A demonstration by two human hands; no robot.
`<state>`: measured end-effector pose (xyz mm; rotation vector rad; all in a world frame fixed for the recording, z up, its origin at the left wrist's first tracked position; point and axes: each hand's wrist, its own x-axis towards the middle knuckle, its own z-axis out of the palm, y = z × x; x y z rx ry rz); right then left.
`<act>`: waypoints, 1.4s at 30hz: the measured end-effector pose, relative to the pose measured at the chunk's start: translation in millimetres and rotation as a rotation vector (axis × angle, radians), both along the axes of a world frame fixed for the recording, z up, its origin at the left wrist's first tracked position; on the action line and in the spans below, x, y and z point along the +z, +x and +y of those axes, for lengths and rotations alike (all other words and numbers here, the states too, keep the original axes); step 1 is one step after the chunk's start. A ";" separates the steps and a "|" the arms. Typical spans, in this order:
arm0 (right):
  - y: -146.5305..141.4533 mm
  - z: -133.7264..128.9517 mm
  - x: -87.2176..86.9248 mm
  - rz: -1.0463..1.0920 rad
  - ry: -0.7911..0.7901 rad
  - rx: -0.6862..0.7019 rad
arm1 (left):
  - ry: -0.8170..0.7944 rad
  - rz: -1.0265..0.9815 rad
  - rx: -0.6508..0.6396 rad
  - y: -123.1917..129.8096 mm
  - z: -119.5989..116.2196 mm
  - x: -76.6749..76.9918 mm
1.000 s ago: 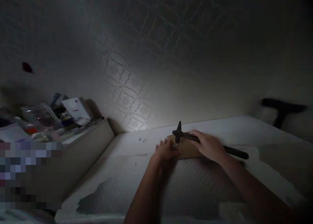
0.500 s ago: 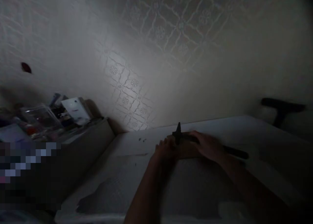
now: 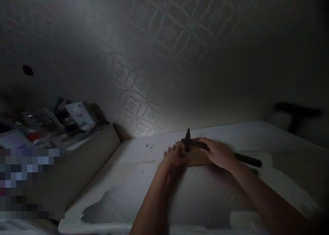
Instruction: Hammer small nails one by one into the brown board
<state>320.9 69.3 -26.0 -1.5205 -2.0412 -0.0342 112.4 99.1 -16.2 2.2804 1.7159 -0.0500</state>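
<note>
Hammer point(image 3: 200, 145) clamped in right hand point(image 3: 220, 154), head left of its fingers, over board point(image 3: 199, 158). Left hand point(image 3: 172, 159) just beside head, thumb and fingers apart, bracing board. Best: short square taps, fingertips well clear, board flat.

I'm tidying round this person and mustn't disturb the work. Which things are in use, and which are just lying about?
In use:
Hammer, in the right hand
Brown board, under the left hand

Seemingly just lying about:
White box, on the cabinet
Clear case, near it
Dark specks, on the table
</note>
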 end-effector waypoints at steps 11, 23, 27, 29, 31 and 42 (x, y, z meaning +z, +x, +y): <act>-0.1 0.2 -0.7 -0.008 0.005 0.002 | 0.011 0.019 -0.005 0.2 -1.2 1.9; 0.2 1.2 -1.5 -0.003 0.005 -0.004 | -0.004 -0.001 -0.005 0.6 -1.4 3.3; -0.3 0.5 -0.6 -0.006 -0.010 -0.002 | 0.017 0.006 -0.009 0.5 -1.2 2.9; -0.3 0.2 0.0 0.013 -0.016 -0.005 | 0.010 0.012 -0.008 0.4 -0.5 2.0; -0.4 -0.1 0.6 0.015 -0.026 -0.012 | 0.002 0.014 -0.012 0.3 0.1 1.0; -9.3 -4.8 1.4 -0.002 -0.010 -0.035 | 0.030 -0.008 -0.018 2.0 -1.6 2.2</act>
